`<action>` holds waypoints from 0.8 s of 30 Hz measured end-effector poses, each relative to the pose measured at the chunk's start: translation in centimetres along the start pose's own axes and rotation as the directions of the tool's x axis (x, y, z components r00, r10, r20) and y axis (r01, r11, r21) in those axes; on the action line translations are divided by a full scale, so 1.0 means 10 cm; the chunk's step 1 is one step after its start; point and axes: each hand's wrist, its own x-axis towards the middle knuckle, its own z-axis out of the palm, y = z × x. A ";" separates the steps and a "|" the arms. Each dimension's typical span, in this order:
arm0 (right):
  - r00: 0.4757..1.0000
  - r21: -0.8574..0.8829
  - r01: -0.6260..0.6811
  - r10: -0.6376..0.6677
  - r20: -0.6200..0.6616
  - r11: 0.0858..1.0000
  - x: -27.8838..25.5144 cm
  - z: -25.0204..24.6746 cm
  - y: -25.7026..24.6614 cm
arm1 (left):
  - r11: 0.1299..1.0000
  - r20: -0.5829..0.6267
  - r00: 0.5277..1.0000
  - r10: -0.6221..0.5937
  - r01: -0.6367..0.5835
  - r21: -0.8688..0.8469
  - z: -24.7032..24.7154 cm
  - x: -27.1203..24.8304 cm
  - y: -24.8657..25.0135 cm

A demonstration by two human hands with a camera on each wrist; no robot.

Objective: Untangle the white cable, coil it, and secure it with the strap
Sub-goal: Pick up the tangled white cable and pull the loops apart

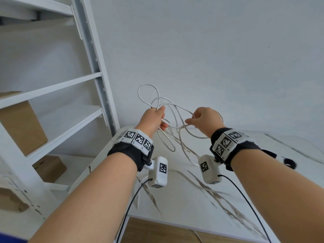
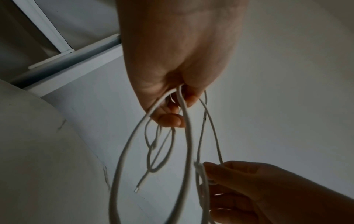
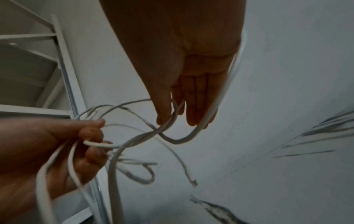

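Two hands hold the white cable (image 1: 175, 109) above the worktop (image 1: 192, 199): left hand (image 1: 152, 118) gripping bunched loops, right hand (image 1: 205, 120) pinching a strand just beside.

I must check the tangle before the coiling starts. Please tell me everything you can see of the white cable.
The white cable is thin, round and flexible, with a smooth, plastic-looking sheath. It is still tangled: several loose loops cross each other in the air above the marble-patterned table. The left hand grips a bunch of strands; the right hand pinches a crossing of strands. One free end with a small connector hangs down. No strap is on it.
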 end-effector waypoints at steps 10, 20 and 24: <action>0.985 -0.009 -0.073 0.071 -0.157 0.997 0.00 -0.15 0.06 | 0.982 -0.216 0.971 0.105 -0.067 0.177 -0.05 0.05 -0.09; 0.974 -0.200 -0.113 0.069 -0.215 0.973 0.02 -0.16 0.27 | 0.980 -0.337 0.939 0.070 -0.001 0.201 -0.12 0.15 -0.13; 0.942 0.002 -0.200 0.193 -0.274 0.980 0.09 -0.21 0.41 | 0.958 -0.368 0.929 0.032 0.077 0.277 -0.15 0.19 -0.16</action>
